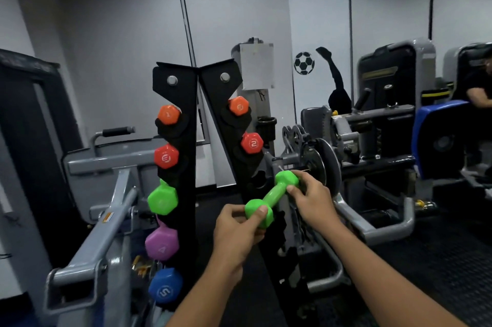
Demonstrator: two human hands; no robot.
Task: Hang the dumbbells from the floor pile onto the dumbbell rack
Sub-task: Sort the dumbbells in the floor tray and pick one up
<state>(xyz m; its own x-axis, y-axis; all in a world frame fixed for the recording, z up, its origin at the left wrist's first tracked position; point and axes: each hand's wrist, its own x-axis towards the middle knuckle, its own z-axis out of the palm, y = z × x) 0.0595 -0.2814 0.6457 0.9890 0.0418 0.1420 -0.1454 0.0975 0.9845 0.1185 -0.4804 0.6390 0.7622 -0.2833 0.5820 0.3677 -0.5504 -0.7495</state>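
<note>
Gripped at both heads by the left hand (237,230) and right hand (311,199), the green dumbbell (271,197) may be dropped if tilted past the rack (226,92) cradle.

Eight dumbbells (271,200), perhaps; one rack (191,103).

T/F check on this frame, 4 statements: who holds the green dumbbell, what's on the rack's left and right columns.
1. Both hands hold the green dumbbell: left hand at the near head, right hand at the far head. True.
2. The dumbbell rack has its left column empty. False: five dumbbell heads show there, orange to blue.
3. The right column shows an orange dumbbell above a red dumbbell. True.
4. The held dumbbell already sits in a slot. False: it is in the air, beside the rack.
</note>
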